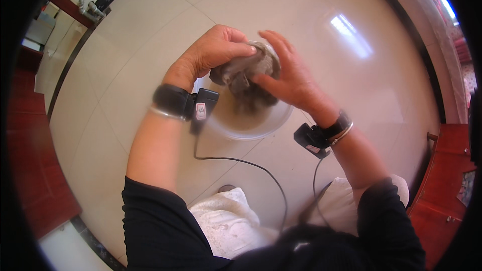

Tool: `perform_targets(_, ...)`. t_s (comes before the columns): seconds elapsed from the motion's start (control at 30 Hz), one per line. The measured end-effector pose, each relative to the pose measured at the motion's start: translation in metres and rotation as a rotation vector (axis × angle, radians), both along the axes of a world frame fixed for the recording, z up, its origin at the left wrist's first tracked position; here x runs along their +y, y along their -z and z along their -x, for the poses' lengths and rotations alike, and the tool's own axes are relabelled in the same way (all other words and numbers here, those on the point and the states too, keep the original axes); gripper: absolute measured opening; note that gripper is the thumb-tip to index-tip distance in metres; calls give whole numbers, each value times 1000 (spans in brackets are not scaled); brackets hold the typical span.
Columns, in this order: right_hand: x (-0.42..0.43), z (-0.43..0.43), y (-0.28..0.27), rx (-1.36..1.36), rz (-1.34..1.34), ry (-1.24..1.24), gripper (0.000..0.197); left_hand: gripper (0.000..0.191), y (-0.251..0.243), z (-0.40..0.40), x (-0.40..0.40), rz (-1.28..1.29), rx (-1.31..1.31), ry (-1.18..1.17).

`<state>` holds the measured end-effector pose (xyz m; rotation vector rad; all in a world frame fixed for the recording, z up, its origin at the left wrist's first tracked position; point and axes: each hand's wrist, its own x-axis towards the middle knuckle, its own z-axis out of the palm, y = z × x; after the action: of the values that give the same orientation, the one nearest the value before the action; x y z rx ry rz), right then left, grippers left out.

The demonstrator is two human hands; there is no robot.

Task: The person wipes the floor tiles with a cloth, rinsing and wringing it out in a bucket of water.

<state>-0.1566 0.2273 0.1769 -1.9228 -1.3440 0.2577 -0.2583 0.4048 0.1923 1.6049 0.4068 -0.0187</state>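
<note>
A bunched piece of grey-brown cloth [241, 67] is held up over a white basin [248, 135] that stands on the floor. My left hand [218, 49] pinches the cloth's upper edge between thumb and fingers. Beside the cloth, on its right, my right hand [292, 71] is spread, its thumb at the cloth and its fingers raised near the basin's far rim. Whether the right hand grips any cloth is hard to tell. Cloudy, brownish liquid [229, 111] shows in the basin under the dark, blurred lower part of the cloth.
Black devices are strapped to my left wrist [203, 109] and right wrist [312, 141], with cables [260, 165] trailing towards my body. Red wooden furniture [41, 150] stands at the left, and a red cabinet [437, 184] at the right. The floor [150, 26] is glossy tile.
</note>
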Motion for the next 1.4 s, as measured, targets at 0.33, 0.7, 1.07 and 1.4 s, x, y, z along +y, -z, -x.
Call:
perform_targets(0.33, 17, -5, -5, 666, 48, 94, 24, 31, -7, 12, 14, -417, 155, 155)
perform_targets(0.7, 4, -1, -12, 1325, -160, 110, 29, 35, 16, 9, -6, 80, 63, 129)
perform_targets(1.07, -20, -1, 1, 1106, -151, 240, 21, 18, 0, 14, 19, -194, 122, 168)
perform_targets(1.4, -31, -10, 20, 923, -164, 392, 20, 17, -19, 34, 33, -432, 260, 80)
